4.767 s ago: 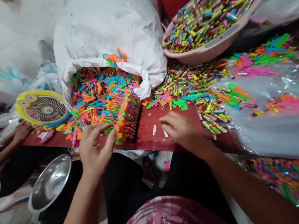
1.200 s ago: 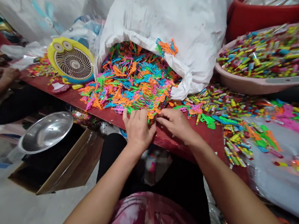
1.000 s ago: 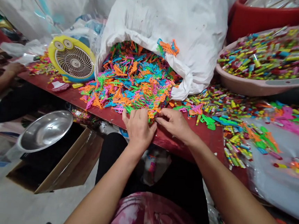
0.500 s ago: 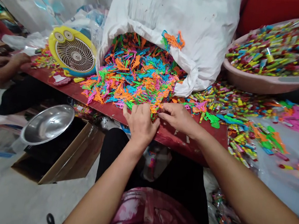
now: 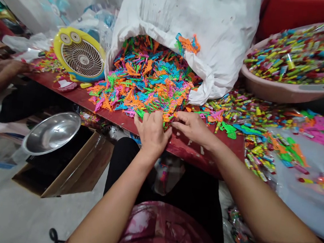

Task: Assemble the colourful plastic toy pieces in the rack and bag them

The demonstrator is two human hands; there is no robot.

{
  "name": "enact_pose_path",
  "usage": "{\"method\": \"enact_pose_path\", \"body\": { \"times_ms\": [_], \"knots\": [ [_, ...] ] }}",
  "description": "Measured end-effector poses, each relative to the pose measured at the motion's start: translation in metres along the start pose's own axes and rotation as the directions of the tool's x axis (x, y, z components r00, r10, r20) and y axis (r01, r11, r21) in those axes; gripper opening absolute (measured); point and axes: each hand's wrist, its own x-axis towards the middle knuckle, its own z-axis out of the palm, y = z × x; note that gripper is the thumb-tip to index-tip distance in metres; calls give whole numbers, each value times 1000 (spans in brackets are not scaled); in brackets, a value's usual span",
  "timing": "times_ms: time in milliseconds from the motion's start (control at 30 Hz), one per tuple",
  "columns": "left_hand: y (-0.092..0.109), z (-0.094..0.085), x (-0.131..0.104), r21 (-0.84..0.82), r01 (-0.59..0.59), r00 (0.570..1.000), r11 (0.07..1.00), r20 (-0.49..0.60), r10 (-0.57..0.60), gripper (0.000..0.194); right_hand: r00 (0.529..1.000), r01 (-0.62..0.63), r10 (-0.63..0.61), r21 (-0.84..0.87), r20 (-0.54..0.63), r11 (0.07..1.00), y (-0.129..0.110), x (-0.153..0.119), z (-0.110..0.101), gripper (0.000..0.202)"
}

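Observation:
Small orange, green, blue and pink plastic pieces [image 5: 142,85] spill from a white sack [image 5: 194,14] onto the red table [image 5: 81,98]. At the table's front edge my left hand [image 5: 152,130] curls round a row of these pieces, its fingers bent over them. My right hand [image 5: 192,127] is beside it on the right, thumb and forefinger pinched at the row's end; what lies between those fingertips is too small to make out.
A yellow fan [image 5: 79,55] stands left of the pile. A pink basin [image 5: 292,89] of small tubes is at the right. Below left, a metal bowl [image 5: 52,132] rests over a cardboard box [image 5: 81,167]. Another person's hand [image 5: 13,67] is at the far left.
My hands have hardly moved. The other person's hand at the far left has shifted slightly left and down.

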Motion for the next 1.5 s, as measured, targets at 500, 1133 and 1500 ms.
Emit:
{"method": "enact_pose_path", "body": {
  "times_ms": [500, 1133, 1500],
  "knots": [
    [-14, 1, -12, -174, -182, 972, 968, -180, 150, 51, 915, -14, 33, 51, -402, 999, 6, -25, 49, 10],
    [-14, -8, -12, -235, -201, 978, 951, -109, 180, 73, 936, -109, 55, -135, -349, 985, -5, -18, 54, 16],
    [-76, 8, -41, -552, 80, 955, 830, -196, -222, 57, 877, -212, 183, -16, -444, 977, 11, -94, 28, 21]
  ]
}}
